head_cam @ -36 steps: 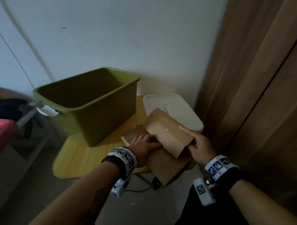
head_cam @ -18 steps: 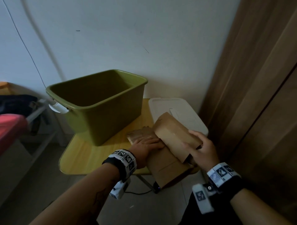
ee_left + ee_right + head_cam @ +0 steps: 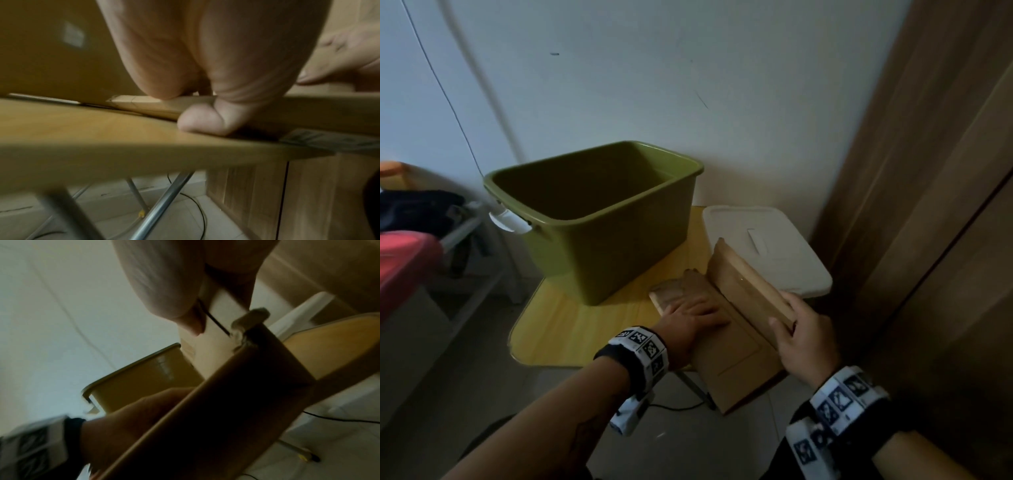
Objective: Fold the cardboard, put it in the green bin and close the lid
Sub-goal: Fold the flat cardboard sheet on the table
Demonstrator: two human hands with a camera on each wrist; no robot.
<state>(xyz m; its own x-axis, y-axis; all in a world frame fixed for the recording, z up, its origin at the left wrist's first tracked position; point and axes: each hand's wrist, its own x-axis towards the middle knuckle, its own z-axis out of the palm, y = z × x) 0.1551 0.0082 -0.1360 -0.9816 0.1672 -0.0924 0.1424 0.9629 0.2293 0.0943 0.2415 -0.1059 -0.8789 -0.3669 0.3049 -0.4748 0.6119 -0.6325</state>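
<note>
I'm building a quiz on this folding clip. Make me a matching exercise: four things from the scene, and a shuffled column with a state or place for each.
Things:
1. green bin
2. white lid
3. left hand
4. right hand

States:
A. pressing flat on the cardboard
B. lying on the table beside the bin
C. open, nothing visible inside
D. gripping the raised flap's end

Pairs: 1-C, 2-B, 3-A, 4-D

The cardboard is matt brown paperboard with a ragged torn edge. The green bin is smooth, slightly glossy plastic; the lid matt white plastic. The table has a satin yellow wood-grain top on shiny metal legs.
</note>
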